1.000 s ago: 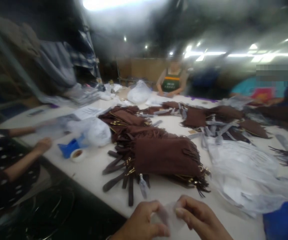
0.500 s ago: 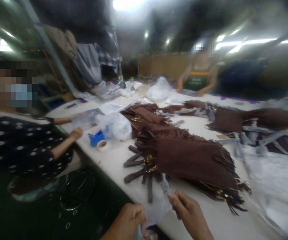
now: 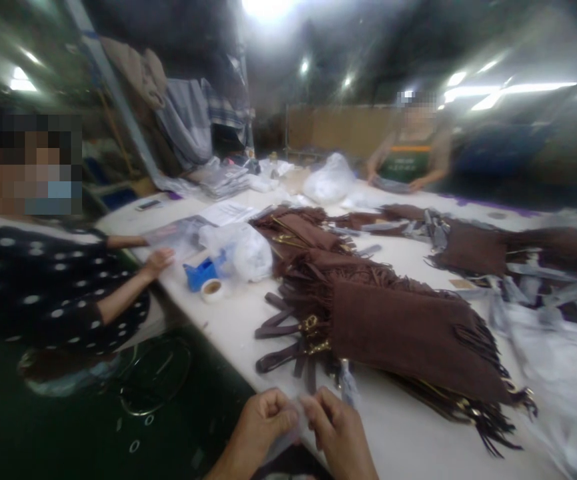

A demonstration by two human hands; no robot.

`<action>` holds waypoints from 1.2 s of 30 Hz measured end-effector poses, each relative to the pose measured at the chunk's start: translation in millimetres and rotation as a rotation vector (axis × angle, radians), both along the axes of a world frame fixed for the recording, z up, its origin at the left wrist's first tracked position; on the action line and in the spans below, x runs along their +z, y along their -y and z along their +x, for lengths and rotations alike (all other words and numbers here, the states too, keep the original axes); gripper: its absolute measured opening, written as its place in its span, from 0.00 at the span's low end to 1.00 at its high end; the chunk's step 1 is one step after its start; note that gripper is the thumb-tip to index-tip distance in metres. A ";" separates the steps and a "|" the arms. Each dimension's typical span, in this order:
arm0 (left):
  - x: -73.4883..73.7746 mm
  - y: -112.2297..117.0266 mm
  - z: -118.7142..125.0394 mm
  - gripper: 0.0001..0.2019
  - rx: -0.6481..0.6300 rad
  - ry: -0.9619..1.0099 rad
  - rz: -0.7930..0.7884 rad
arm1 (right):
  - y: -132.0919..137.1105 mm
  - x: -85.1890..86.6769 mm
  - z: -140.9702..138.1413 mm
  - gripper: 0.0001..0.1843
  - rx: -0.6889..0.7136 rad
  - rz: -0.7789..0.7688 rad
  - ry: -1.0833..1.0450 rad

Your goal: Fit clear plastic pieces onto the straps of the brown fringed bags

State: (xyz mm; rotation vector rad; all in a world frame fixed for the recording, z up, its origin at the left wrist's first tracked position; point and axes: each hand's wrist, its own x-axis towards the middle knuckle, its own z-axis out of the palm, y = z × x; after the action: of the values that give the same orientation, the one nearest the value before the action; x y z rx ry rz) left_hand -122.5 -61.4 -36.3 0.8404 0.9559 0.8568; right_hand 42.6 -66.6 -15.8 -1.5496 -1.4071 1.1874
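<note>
The left hand [image 3: 267,424] pinches thin plastic [image 3: 286,440], fingers curled closed; the right hand [image 3: 337,424] grips its upper edge by the fingertips. It slants between them, nearer the left.

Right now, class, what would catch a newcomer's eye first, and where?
First comes the stack of fringed brown bags right of centre on the white table. Lower, the left hand and right hand pinch translucent plastic near its edge. Farther left, a blue object sits beside a white roll.

I'm in a workshop: tube lights [image 3: 543,87] overhead, co-workers [image 3: 43,287] at my white worktable [image 3: 233,320], fringed brown bags [image 3: 403,333] piled on it.
</note>
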 end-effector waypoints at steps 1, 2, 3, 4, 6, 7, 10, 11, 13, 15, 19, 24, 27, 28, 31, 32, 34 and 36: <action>-3.7 -2.2 -3.0 0.19 0.022 -0.037 0.005 | -4.5 -4.8 -3.1 0.24 -0.036 -0.033 -0.079; -7.3 -4.1 -6.9 0.19 0.039 -0.072 0.013 | -9.6 -9.2 -5.7 0.24 -0.085 -0.062 -0.160; -10.7 -5.6 -11.5 0.20 0.054 -0.105 0.021 | -15.2 -12.8 -8.2 0.25 -0.145 -0.087 -0.234; -14.0 -6.8 -16.4 0.20 0.068 -0.135 0.027 | -21.2 -15.5 -10.6 0.27 -0.208 -0.103 -0.296; -19.6 -8.2 -26.1 0.21 0.100 -0.186 0.029 | -33.7 -17.6 -16.3 0.33 -0.314 -0.127 -0.381; -21.6 -8.6 -30.5 0.22 0.118 -0.207 0.028 | -39.9 -17.3 -19.5 0.34 -0.350 -0.134 -0.404; -22.6 -9.6 -41.0 0.22 0.145 -0.260 0.038 | -56.1 -14.9 -29.7 0.33 -0.410 -0.140 -0.428; -21.4 -10.1 -43.9 0.22 0.149 -0.276 0.046 | -60.4 -14.4 -32.6 0.30 -0.411 -0.146 -0.430; -17.9 -11.0 -49.5 0.22 0.156 -0.302 0.052 | -66.6 -14.5 -36.8 0.26 -0.407 -0.151 -0.433; -15.0 -12.1 -55.9 0.21 0.165 -0.328 0.050 | -69.2 -15.2 -38.9 0.23 -0.391 -0.154 -0.445; -18.4 -11.3 -72.5 0.21 0.199 -0.378 0.041 | -65.2 -13.8 -39.7 0.23 -0.342 -0.180 -0.510; -28.8 1.5 -94.9 0.20 0.217 -0.386 -0.006 | -55.4 -8.7 -45.4 0.21 -0.308 -0.245 -0.713; -28.3 12.5 -104.9 0.21 0.224 -0.375 -0.037 | -50.3 -8.9 -56.0 0.21 -0.284 -0.301 -0.789; -27.1 15.8 -107.8 0.21 0.229 -0.372 -0.045 | -48.5 -9.5 -60.6 0.22 -0.279 -0.326 -0.775; -23.3 23.8 -116.3 0.20 0.252 -0.390 -0.040 | -42.3 -12.0 -75.1 0.23 -0.273 -0.409 -0.675; -22.6 25.9 -119.1 0.19 0.259 -0.399 -0.031 | -40.2 -12.5 -79.2 0.24 -0.272 -0.439 -0.651; -22.5 29.3 -124.3 0.19 0.271 -0.410 -0.025 | -36.7 -12.5 -85.4 0.26 -0.270 -0.484 -0.638; -23.2 31.7 -128.0 0.19 0.282 -0.409 -0.038 | -34.1 -11.0 -88.6 0.27 -0.270 -0.495 -0.669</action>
State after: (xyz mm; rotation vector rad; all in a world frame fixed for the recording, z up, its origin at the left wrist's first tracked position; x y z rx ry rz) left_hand -250.5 -93.0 -59.6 0.8785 1.4712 0.9201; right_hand -45.9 -32.5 -26.8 -1.3859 -0.4744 1.7447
